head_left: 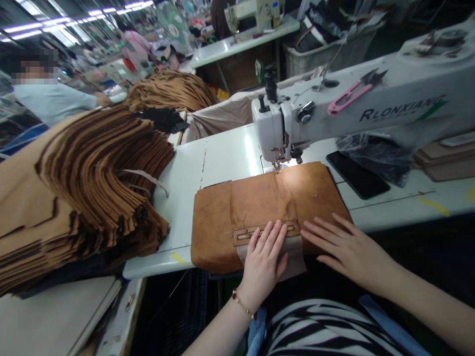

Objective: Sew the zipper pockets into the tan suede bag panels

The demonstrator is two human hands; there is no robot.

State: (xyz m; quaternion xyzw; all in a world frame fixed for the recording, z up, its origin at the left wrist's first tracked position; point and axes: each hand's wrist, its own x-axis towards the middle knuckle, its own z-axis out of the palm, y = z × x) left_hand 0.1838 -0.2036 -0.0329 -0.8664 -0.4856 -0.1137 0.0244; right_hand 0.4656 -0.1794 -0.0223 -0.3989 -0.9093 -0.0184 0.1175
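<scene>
A brown leather-like panel lies on the white sewing table, its far edge by the needle of the sewing machine. Set into its near part is a zipper in a stitched frame, with a grey lining piece hanging below. My left hand lies flat over the zipper and lining, fingers stretched out. Just right of it, my right hand is spread at the panel's near right edge, palm down and holding nothing; whether it presses on the panel I cannot tell.
A tall stack of brown panels stands at the left. Right of the panel lie a black phone and a clear plastic bag. Pink thread snips rest on the machine arm. A person in light blue is beyond the stack.
</scene>
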